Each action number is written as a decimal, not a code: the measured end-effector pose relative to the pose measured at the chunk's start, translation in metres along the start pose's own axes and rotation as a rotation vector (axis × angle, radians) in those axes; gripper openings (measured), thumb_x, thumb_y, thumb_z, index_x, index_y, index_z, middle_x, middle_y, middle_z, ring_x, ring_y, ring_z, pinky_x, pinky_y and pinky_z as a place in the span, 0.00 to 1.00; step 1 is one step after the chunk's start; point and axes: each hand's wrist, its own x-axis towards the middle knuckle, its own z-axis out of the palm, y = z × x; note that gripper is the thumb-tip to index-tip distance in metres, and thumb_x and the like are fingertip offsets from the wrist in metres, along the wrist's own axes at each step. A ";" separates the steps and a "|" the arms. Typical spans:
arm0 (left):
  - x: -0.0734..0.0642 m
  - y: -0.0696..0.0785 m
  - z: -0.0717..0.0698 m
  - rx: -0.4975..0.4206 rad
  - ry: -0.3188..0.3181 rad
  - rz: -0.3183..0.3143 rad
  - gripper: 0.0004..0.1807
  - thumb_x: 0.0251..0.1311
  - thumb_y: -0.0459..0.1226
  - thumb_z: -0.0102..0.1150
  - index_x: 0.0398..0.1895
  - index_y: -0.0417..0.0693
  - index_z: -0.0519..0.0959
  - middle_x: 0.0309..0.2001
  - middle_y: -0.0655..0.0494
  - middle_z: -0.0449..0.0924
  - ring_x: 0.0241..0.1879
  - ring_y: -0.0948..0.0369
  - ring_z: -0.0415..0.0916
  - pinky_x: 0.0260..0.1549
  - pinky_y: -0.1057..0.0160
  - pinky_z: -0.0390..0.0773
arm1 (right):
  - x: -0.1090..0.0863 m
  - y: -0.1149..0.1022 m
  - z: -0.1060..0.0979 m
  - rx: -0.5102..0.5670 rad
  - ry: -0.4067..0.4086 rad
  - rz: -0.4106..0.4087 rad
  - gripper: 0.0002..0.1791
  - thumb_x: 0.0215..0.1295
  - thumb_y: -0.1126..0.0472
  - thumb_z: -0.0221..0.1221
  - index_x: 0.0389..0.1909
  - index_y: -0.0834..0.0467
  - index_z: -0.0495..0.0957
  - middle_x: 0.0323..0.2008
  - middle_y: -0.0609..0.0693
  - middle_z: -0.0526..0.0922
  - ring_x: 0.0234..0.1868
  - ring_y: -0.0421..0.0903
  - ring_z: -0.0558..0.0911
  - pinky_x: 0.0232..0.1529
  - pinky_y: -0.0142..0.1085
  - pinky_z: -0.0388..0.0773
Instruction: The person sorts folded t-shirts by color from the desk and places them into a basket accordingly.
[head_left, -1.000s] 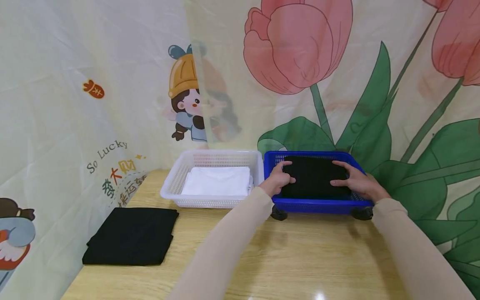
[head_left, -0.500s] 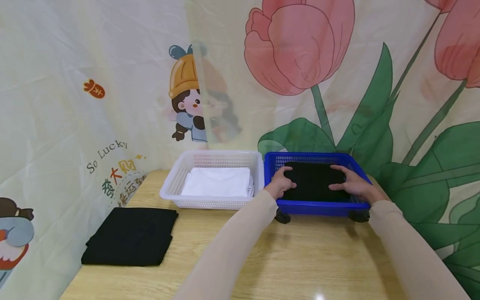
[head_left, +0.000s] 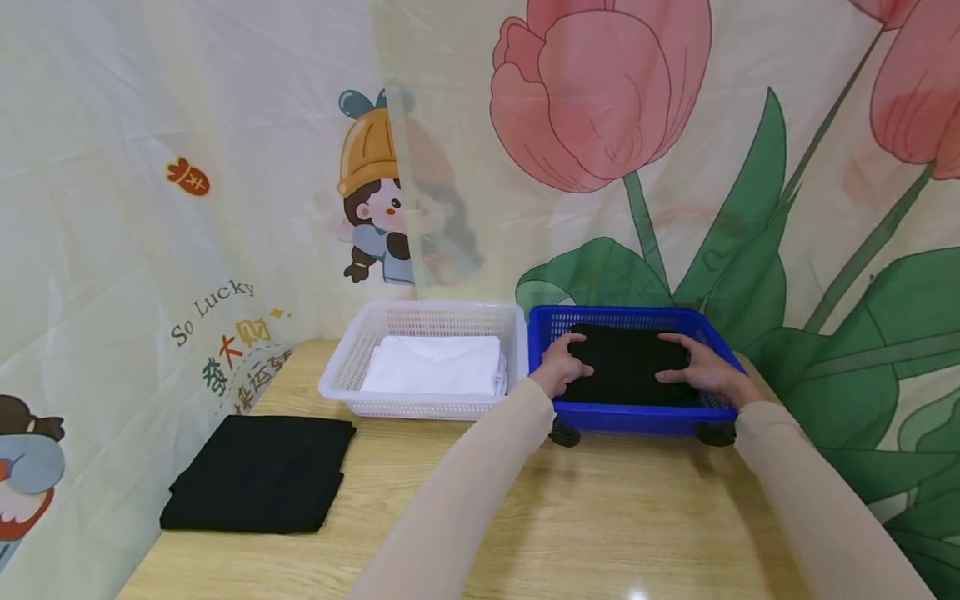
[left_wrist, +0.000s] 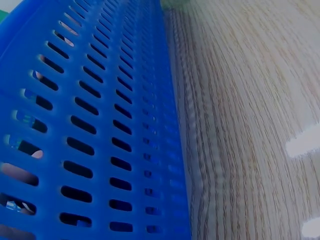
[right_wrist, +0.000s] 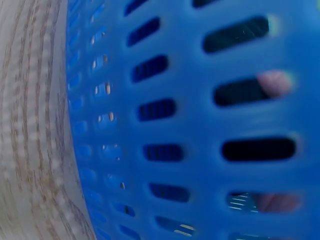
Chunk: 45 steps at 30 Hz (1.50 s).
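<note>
In the head view, a folded black cloth [head_left: 626,367] lies inside the blue perforated basket [head_left: 630,421]. My left hand [head_left: 558,364] grips its left edge, thumb and forefinger over the top. At the opposite edge my right hand [head_left: 708,371] holds the cloth the same way. The other fingers are mostly hidden by the cloth and basket. Both wrist views look at the blue basket's slotted wall [left_wrist: 100,120] from close by; fingertips [right_wrist: 275,83] show through the slots in the right one.
Left of the blue basket stands a white perforated basket [head_left: 435,408] with a folded white cloth [head_left: 431,364] in it. Another folded black cloth [head_left: 258,473] lies on the wooden table [head_left: 600,517] at the left. A printed curtain [head_left: 450,208] hangs behind.
Both hands and the black cloth between them have come slightly lower and nearer in the blue basket, mostly in the first half second. Little has moved since.
</note>
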 end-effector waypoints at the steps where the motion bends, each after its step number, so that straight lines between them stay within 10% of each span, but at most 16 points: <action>1: 0.000 0.000 0.000 0.001 -0.001 0.008 0.38 0.59 0.25 0.75 0.68 0.69 0.79 0.72 0.53 0.72 0.54 0.53 0.73 0.50 0.55 0.80 | 0.000 0.000 0.000 -0.005 0.002 0.001 0.53 0.70 0.57 0.71 0.85 0.61 0.47 0.82 0.76 0.39 0.79 0.80 0.42 0.70 0.78 0.50; 16: -0.012 -0.005 -0.001 0.114 -0.047 0.043 0.35 0.62 0.29 0.74 0.71 0.60 0.76 0.66 0.47 0.75 0.48 0.52 0.74 0.38 0.58 0.74 | -0.006 0.000 0.004 -0.092 0.000 0.004 0.47 0.72 0.61 0.69 0.81 0.68 0.52 0.79 0.79 0.46 0.77 0.81 0.49 0.70 0.75 0.56; 24: -0.037 0.014 -0.026 0.210 -0.219 0.142 0.36 0.67 0.30 0.70 0.76 0.55 0.70 0.75 0.46 0.70 0.70 0.47 0.72 0.67 0.45 0.75 | -0.032 -0.025 -0.006 -0.129 -0.029 -0.022 0.41 0.76 0.55 0.65 0.79 0.68 0.58 0.78 0.79 0.49 0.77 0.82 0.49 0.69 0.77 0.53; 34: -0.093 0.034 -0.133 0.156 -0.451 0.473 0.23 0.76 0.34 0.61 0.72 0.49 0.75 0.70 0.47 0.74 0.70 0.49 0.72 0.68 0.49 0.74 | -0.077 -0.081 -0.019 -0.152 0.023 -0.094 0.39 0.81 0.51 0.59 0.82 0.63 0.55 0.81 0.74 0.48 0.74 0.83 0.56 0.66 0.77 0.62; 45: -0.157 -0.006 -0.274 0.210 -0.303 0.522 0.22 0.77 0.39 0.62 0.71 0.51 0.75 0.69 0.50 0.77 0.68 0.50 0.76 0.68 0.46 0.75 | -0.128 -0.131 0.012 -0.052 0.068 -0.176 0.36 0.80 0.53 0.61 0.81 0.59 0.59 0.76 0.68 0.64 0.70 0.72 0.74 0.63 0.63 0.78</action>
